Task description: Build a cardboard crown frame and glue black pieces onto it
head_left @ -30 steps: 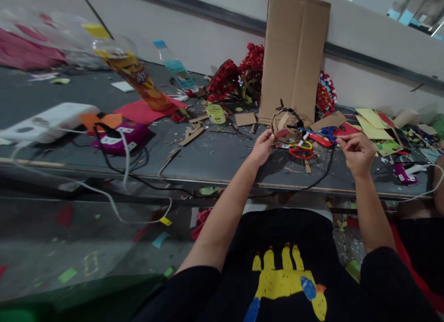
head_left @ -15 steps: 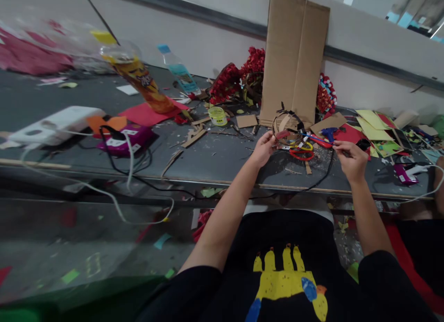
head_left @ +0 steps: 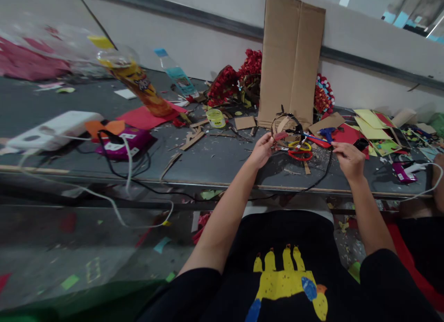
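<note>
My left hand [head_left: 262, 149] is closed on the near left edge of a brown and black ring [head_left: 290, 115], thin and band-like, held a little above the table. Between finger and thumb of my right hand [head_left: 349, 160] is a thin blue stick [head_left: 316, 138], perhaps a paintbrush. The stick points left, and its far end meets the ring's right side; whether it touches I cannot tell. Just behind and below the ring lie scissors with red handles [head_left: 300, 155] and a yellow-handled pair [head_left: 301, 145]. A blue glue gun [head_left: 327, 133] rests behind the stick.
A tall cardboard sheet [head_left: 291, 58] leans on the wall. Red fluffy decorations [head_left: 225, 86], a small yellow tub [head_left: 215, 118], a drink bottle [head_left: 142, 82] and scraps lie about the table [head_left: 215, 160]. A black cable [head_left: 173, 191] hangs along the front edge. Another person's arm [head_left: 437, 179] is at right.
The camera view has shifted slightly. Both hands keep the same holds, and the ring and the blue stick stay nearly in place.
</note>
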{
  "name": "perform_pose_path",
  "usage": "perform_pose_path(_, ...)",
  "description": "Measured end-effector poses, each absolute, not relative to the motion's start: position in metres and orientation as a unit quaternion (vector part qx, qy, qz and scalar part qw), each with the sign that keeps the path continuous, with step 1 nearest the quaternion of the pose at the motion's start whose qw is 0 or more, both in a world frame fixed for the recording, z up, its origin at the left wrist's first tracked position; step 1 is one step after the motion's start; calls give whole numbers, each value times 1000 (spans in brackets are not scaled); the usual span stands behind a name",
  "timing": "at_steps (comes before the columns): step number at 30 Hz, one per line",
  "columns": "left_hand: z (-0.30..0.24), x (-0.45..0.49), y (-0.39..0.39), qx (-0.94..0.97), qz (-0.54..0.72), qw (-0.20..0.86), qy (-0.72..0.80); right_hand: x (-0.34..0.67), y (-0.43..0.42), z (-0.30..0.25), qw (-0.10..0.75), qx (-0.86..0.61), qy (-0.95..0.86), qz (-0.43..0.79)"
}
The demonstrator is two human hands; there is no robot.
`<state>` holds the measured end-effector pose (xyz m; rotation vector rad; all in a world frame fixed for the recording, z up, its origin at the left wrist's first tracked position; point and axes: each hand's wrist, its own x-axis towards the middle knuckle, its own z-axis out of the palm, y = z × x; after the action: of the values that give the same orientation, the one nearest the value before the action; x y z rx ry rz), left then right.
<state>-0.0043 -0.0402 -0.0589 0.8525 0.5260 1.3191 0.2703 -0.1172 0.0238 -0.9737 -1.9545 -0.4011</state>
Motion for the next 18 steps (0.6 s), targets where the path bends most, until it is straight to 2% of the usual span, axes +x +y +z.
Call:
perform_pose_path(9,-55,-4,-40,387,586,670,240,285,-117,31,434,-396,-787,-186)
perform_pose_path(18,-61,-3,-37,388,595,660,243,286,-124,41,496,-400,-739,-217)
